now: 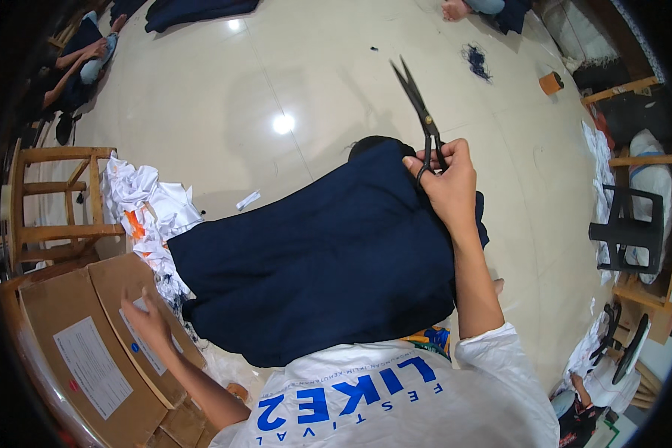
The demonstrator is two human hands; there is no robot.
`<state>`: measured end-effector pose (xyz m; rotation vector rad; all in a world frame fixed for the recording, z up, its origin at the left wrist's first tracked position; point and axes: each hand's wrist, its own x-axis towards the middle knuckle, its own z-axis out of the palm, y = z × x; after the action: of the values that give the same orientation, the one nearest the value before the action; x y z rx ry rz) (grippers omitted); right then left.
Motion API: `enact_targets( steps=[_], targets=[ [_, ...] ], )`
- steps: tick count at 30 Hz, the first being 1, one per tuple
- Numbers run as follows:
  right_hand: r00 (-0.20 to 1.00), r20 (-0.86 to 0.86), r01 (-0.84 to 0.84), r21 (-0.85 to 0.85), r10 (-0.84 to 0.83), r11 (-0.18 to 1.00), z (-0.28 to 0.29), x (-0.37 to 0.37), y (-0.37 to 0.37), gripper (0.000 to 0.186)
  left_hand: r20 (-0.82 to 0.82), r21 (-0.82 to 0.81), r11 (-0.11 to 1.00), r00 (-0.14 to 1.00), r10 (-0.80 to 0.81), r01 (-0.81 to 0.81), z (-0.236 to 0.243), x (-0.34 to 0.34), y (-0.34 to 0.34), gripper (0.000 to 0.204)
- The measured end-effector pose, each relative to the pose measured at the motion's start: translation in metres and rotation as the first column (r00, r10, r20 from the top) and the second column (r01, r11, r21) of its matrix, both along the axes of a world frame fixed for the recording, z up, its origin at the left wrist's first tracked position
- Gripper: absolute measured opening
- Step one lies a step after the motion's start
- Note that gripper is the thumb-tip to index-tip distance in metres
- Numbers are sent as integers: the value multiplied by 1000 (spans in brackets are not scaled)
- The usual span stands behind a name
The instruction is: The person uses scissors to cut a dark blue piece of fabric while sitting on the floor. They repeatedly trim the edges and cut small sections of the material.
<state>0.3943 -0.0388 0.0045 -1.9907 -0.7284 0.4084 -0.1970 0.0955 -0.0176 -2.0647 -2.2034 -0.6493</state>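
Dark navy fabric (313,269) is spread over my lap. My right hand (448,179) is at its upper right corner, fingers through the handles of black scissors (425,116), whose blades point upward and are slightly parted; thumb and fingers are also at the fabric's edge. My left hand (145,317) is off the fabric's left side, in front of cardboard boxes (60,306) with white labels, its fingers apart and holding nothing.
White fabric scraps (149,201) lie beside a wooden stool (56,231). Co-workers sit at upper left (82,67), top right (485,11) and lower right (575,403). An orange pot (550,84) and thread tangle (476,63) are on the tiled floor (276,89); a black plastic stool (623,231) stands right.
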Motion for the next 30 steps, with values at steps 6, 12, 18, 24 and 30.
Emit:
enact_targets(
  steps=[6,12,18,24,30],
  targets=[
    [993,-110,-42,-47,36,998,-31,1,-2,46,646,-265,771,700,-303,579,46,237,2,41],
    [887,-429,-63,256,172,965,6,-26,-14,47,647,-55,442,370,-667,895,44,369,-27,46],
    [851,-448,-116,347,273,931,17,-49,-28,49,582,128,485,330,-743,865,34,395,-45,27],
    [853,-425,-139,376,304,916,5,-46,-29,48,930,-42,451,200,-309,892,23,383,-66,15],
    [841,-431,-153,390,327,908,5,-49,-31,47,987,-149,449,105,122,881,20,387,-79,15]
  ],
)
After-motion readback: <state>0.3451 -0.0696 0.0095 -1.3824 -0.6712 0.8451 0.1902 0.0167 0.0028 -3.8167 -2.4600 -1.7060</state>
